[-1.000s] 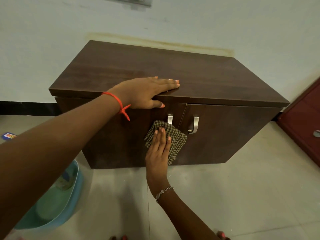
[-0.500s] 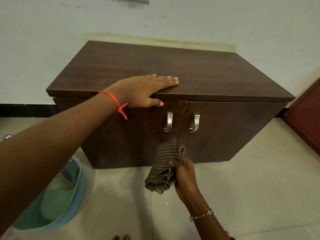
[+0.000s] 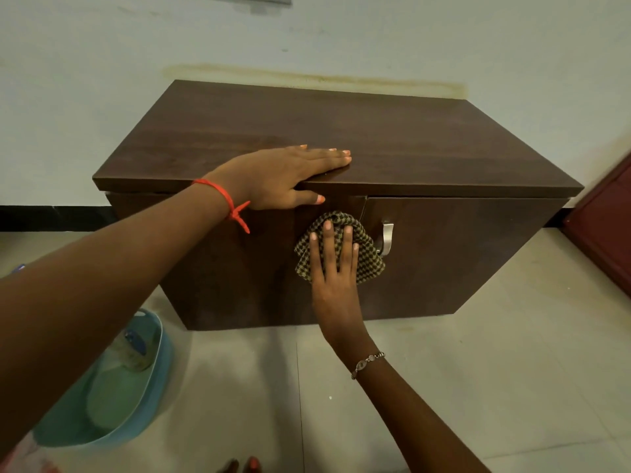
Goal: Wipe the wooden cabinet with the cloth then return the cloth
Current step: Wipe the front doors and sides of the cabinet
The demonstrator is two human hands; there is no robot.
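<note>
A low dark wooden cabinet (image 3: 426,155) with two front doors stands against the white wall. My left hand (image 3: 283,175) lies flat on the front edge of its top, thumb hooked under the lip. My right hand (image 3: 336,285) presses a checked olive-and-black cloth (image 3: 370,257) flat against the upper part of the left door, fingers spread over it. The cloth hides the left door's handle. The right door's metal handle (image 3: 387,237) shows just beside the cloth.
A light blue plastic basin (image 3: 146,401) with a small container in it sits on the tiled floor at lower left. A dark red piece of furniture (image 3: 607,230) stands at the right edge. My toes show at the bottom edge.
My right hand dropped with the bunched cloth below the door, then rose again and now presses it flat over the left handle. The left hand stayed on the top.
</note>
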